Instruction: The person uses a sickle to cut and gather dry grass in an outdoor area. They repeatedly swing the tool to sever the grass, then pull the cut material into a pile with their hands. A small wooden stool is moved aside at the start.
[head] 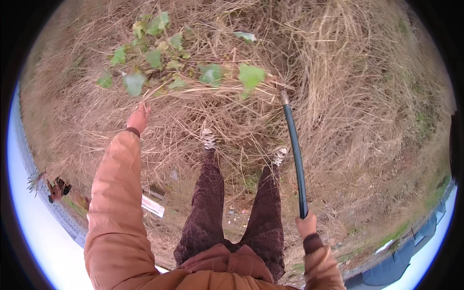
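Note:
My right hand (pixel 307 222) grips the lower end of a dark, slightly curved tool handle (pixel 295 152). A metal socket (pixel 284 97) joins its far end, and the tool's head is hidden in the dry grass. My left hand (pixel 139 116) is at the near edge of a leafy green vine (pixel 154 58). Dry grass stalks (pixel 214 88) run from beside its fingertips toward the tool. Whether the fingers grip those stalks is not clear. Several broad leaves, some blurred, lie over the straw.
Dry grass (pixel 348 90) covers the ground around my shoes (pixel 207 138). Behind my left arm lies a white printed board (pixel 153 206). Another person (pixel 57 189) is far off at the left, by some foliage. Blue structures (pixel 395 266) line the lower right rim.

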